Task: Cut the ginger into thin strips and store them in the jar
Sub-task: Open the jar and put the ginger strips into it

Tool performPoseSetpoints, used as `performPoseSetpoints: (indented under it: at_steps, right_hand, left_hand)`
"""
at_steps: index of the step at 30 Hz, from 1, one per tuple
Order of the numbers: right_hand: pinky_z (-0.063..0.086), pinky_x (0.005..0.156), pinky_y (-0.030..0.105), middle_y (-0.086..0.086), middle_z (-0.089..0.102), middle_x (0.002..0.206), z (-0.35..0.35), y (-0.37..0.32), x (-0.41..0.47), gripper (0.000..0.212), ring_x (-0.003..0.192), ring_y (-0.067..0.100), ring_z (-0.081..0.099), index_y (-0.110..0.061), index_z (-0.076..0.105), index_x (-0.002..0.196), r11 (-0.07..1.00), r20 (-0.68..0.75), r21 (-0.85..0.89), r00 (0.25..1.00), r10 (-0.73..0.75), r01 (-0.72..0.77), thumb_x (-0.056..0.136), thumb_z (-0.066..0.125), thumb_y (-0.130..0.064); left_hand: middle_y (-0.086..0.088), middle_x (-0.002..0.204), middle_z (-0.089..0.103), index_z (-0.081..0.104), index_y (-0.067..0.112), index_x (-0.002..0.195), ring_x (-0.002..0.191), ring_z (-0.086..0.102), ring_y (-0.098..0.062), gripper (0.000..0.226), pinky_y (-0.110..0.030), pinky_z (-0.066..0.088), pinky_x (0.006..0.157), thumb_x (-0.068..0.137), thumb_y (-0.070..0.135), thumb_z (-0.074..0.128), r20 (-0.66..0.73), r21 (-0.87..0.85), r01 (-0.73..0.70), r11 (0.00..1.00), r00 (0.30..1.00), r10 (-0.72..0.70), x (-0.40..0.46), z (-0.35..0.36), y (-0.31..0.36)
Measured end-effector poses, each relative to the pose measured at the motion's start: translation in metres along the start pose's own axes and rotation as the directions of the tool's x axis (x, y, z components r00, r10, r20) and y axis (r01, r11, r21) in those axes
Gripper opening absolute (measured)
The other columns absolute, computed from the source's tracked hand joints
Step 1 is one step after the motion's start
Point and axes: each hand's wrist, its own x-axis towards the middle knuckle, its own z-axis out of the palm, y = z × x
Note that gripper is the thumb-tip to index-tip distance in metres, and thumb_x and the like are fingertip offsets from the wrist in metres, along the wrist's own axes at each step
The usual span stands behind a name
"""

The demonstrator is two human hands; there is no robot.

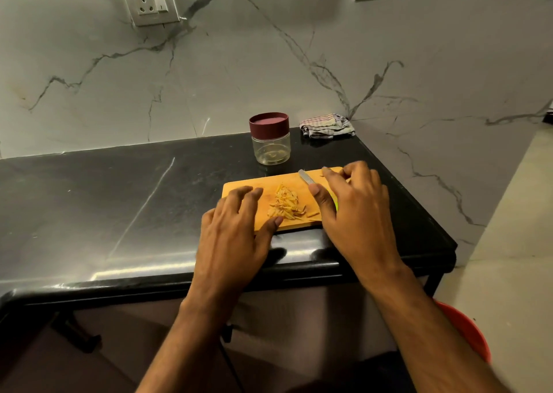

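Observation:
A pile of thin ginger strips [285, 204] lies in the middle of a wooden cutting board [248, 184] on the black counter. My left hand [236, 228] hovers over the board's left part with relaxed, spread fingers, its thumb tip near the pile. My right hand [354, 207] is over the board's right part, fingers loosely spread, above a knife [305, 178] whose blade tip pokes out by the thumb; the handle is hidden under the hand. A clear jar [270, 145] with a maroon lid stands closed behind the board.
A folded checked cloth [327, 125] lies in the back corner of the counter [119, 201]. The counter ends just right of the board. A red bucket [466, 330] stands on the floor below right. Marble wall behind has two sockets.

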Motion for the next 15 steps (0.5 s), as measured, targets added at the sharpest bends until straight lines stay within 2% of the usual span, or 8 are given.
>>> performPoseSetpoints:
  at_steps: [3,6,10,12,15]
  right_hand:
    - [0.037,0.075,0.029,0.003,0.050,0.101,0.001,0.004,0.016,0.049,0.093,0.016,0.045,-0.018,0.062,0.124,0.998,-0.084,0.028,0.995,-0.051,0.053,0.099,0.034,-0.050]
    - [0.038,0.074,0.029,0.001,0.050,0.099,0.008,0.007,0.034,0.048,0.092,0.014,0.045,-0.018,0.064,0.121,0.997,-0.092,0.053,0.994,-0.052,0.057,0.099,0.035,-0.050]
    - [0.035,0.073,0.028,0.001,0.049,0.098,0.016,0.002,0.063,0.046,0.092,0.014,0.043,-0.018,0.064,0.119,0.990,-0.143,0.098,0.986,-0.086,0.101,0.100,0.036,-0.049]
    - [0.039,0.074,0.030,0.001,0.049,0.097,0.020,0.001,0.083,0.045,0.091,0.014,0.044,-0.019,0.064,0.115,0.985,-0.153,0.114,0.982,-0.114,0.132,0.101,0.035,-0.049]
    - [0.043,0.074,0.032,-0.001,0.048,0.092,0.032,0.002,0.118,0.045,0.085,0.011,0.042,-0.021,0.065,0.111,0.980,-0.157,0.138,0.980,-0.124,0.146,0.100,0.033,-0.050]
  left_hand:
    - [0.003,0.139,0.050,0.045,0.024,0.143,0.120,0.053,-0.014,0.059,-0.037,0.040,0.100,0.097,0.062,0.046,-0.047,-0.093,0.003,0.996,0.999,-0.007,0.012,-0.006,-0.002]
    - [0.000,0.135,0.054,0.044,0.023,0.144,0.119,0.054,-0.015,0.059,-0.033,0.035,0.098,0.097,0.058,0.048,-0.111,-0.051,-0.028,0.998,0.994,0.022,0.038,-0.008,-0.006]
    - [-0.004,0.133,0.055,0.044,0.019,0.144,0.118,0.053,-0.020,0.061,-0.038,0.044,0.092,0.098,0.059,0.046,-0.139,0.045,-0.049,0.998,0.989,0.055,0.085,0.003,-0.026]
    - [-0.004,0.135,0.055,0.043,0.020,0.145,0.120,0.053,-0.019,0.062,-0.038,0.046,0.094,0.098,0.060,0.045,-0.136,-0.004,-0.041,0.999,0.990,0.040,0.106,0.012,-0.037]
    - [-0.003,0.138,0.053,0.043,0.019,0.144,0.125,0.052,-0.016,0.061,-0.041,0.049,0.101,0.100,0.061,0.041,-0.155,-0.165,0.001,0.986,0.987,-0.027,0.128,0.026,-0.052]
